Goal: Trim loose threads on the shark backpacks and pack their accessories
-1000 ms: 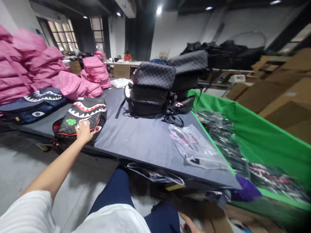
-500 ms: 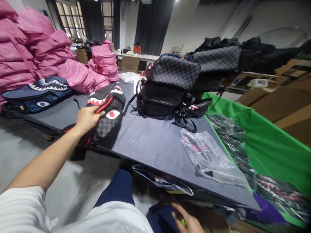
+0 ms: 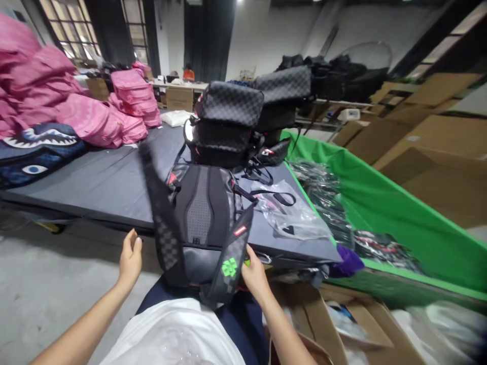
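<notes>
A black checkered backpack (image 3: pixel 198 213) lies at the table's front edge with its padded back panel up and its bottom toward me. Its left shoulder strap (image 3: pixel 163 223) stands up, blurred by motion. The right strap (image 3: pixel 230 263), with a green emblem and a red label, hangs toward my lap. My left hand (image 3: pixel 130 259) is open in the air left of the backpack, apart from it. Beside the right strap, my right hand (image 3: pixel 254 272) is closed around a small yellow-green object (image 3: pixel 247 262), mostly hidden by the fingers. Whether that hand also touches the strap I cannot tell.
Stacked checkered backpacks (image 3: pixel 228 106) stand behind on the grey table (image 3: pixel 95 182). Pink backpacks (image 3: pixel 30 76) and a blue shark-face bag (image 3: pixel 38 152) are at left. A clear plastic bag (image 3: pixel 292 215) lies at right, beside a green-lined bin (image 3: pixel 380 203). Cardboard boxes (image 3: pixel 312 314) sit below right.
The backpack has come from the left to in front of me and now shows its back panel. My left hand has let go of it. My right hand has risen beside the strap.
</notes>
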The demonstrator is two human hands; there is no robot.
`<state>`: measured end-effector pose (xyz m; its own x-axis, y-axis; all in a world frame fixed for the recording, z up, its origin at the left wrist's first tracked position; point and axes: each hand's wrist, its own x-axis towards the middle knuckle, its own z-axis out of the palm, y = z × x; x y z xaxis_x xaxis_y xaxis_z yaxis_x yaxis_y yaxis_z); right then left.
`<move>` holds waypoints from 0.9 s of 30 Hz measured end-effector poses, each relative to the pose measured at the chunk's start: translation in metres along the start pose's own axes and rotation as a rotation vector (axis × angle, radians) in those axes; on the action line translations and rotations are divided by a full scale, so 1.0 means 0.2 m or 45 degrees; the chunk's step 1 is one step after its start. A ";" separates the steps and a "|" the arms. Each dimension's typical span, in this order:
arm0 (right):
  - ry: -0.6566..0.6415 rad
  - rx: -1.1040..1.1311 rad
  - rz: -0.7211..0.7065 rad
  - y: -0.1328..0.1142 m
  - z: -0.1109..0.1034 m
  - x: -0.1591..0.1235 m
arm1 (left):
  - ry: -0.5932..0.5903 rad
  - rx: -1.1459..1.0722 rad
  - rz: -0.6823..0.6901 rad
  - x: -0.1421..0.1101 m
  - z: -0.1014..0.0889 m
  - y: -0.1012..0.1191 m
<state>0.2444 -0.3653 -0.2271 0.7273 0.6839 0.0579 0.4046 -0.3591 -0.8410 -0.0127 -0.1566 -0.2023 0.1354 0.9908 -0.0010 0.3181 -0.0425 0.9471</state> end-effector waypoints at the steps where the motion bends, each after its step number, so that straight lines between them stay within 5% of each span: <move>1: 0.009 0.097 0.050 0.05 0.00 -0.02 | -0.086 0.142 0.230 -0.01 0.03 0.00; 4: -0.011 0.172 0.105 0.14 0.00 -0.07 | -0.407 0.587 0.903 0.05 0.13 0.05; 6: -0.014 0.093 0.172 0.18 -0.03 -0.10 | -0.416 0.728 0.967 0.11 0.15 0.10; 10: 0.131 0.068 0.290 0.17 -0.07 -0.12 | -0.084 0.664 0.619 0.22 -0.06 0.20; 12: 0.138 0.045 0.224 0.11 -0.05 -0.08 | 0.262 0.591 0.753 0.23 -0.16 0.32; 14: 0.070 -0.109 0.207 0.02 0.00 -0.02 | 0.342 0.534 1.115 0.22 -0.12 0.46; 16: 0.030 -0.273 0.268 -0.03 0.03 0.03 | -0.071 0.509 1.441 0.21 0.10 0.58; 18: 0.063 -0.240 0.372 -0.02 0.05 0.05 | -0.708 0.680 1.715 0.23 0.44 0.64; 19: 0.081 -0.124 0.420 0.01 0.05 0.03 | -0.899 0.784 1.819 0.25 0.63 0.65; 23: -0.076 0.572 0.464 0.17 0.07 -0.02 | -1.062 1.077 2.107 0.38 1.21 0.67; 25: -0.154 0.687 0.412 0.21 0.12 -0.02 | -1.072 1.106 2.197 0.43 1.35 0.68; 27: -0.088 0.619 0.385 0.20 0.20 0.02 | -1.103 1.112 2.264 0.49 1.39 0.70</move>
<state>0.2416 -0.3516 -0.2819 0.7264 0.6421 -0.2452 -0.1289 -0.2232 -0.9662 0.3055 -0.1020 -0.1596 0.8936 -0.4280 0.1354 -0.3910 -0.8903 -0.2333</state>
